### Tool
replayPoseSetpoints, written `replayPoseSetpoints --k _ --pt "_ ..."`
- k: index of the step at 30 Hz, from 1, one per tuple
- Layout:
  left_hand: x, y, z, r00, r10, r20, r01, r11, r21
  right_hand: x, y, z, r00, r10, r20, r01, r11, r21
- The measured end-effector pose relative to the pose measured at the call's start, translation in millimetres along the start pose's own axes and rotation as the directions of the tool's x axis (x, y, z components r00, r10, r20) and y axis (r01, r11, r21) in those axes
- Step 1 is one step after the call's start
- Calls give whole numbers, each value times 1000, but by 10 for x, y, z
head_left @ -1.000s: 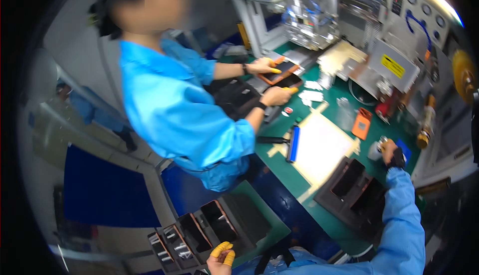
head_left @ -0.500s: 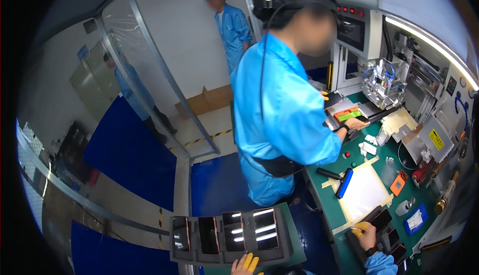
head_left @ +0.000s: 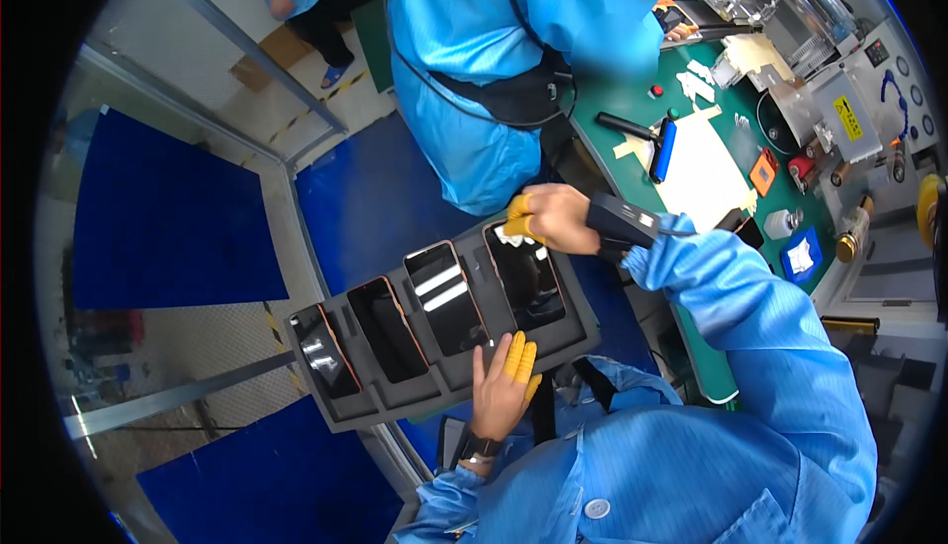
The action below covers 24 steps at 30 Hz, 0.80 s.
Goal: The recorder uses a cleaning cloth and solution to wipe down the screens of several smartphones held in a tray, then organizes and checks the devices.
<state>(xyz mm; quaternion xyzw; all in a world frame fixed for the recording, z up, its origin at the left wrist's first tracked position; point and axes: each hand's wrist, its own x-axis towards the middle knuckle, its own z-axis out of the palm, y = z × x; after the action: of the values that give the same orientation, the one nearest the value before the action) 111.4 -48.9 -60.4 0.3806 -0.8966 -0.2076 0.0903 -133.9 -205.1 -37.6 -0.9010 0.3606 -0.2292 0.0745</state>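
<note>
A dark grey foam tray [head_left: 395, 403] in front of me holds several smartphones with glossy black screens and orange edges. My right hand [head_left: 561, 218], with yellow finger cots, pinches a white wipe [head_left: 509, 237] against the top edge of the rightmost phone [head_left: 533, 277]. Fingers stretched and partly capped in yellow cots, my left hand [head_left: 502, 391] lies on the tray's near edge by the third phone [head_left: 444, 297]. Further left sit a second phone [head_left: 388, 329] and a phone at the end [head_left: 326, 351].
A co-worker in a blue smock [head_left: 474, 50] stands just beyond the tray. To the right, the green workbench [head_left: 607, 100] carries a blue roller [head_left: 665, 149], a white sheet, an orange device [head_left: 763, 171], a small bottle [head_left: 782, 223] and a blue tray [head_left: 802, 254].
My right hand has come from the dark tray on the bench to the rightmost phone, now with a white wipe. My left hand shows further over the tray's near edge. The view has tilted down.
</note>
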Motion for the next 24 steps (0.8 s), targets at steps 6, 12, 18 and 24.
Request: replayPoseSetpoints --k 6,12,18,24 --pt "-86 -53 100 993 113 22 -114 993 38 284 -40 279 987 -131 98 139 987 -85" --pt "-41 -73 123 998 68 10 -67 998 -16 405 -22 250 966 -194 173 206 977 -50" --pt "64 -46 73 994 84 74 -84 996 -12 98 218 339 935 -91 342 123 990 -72" --pt "57 -82 72 995 82 64 -81 997 -17 -146 199 187 991 9 132 -22 995 99"
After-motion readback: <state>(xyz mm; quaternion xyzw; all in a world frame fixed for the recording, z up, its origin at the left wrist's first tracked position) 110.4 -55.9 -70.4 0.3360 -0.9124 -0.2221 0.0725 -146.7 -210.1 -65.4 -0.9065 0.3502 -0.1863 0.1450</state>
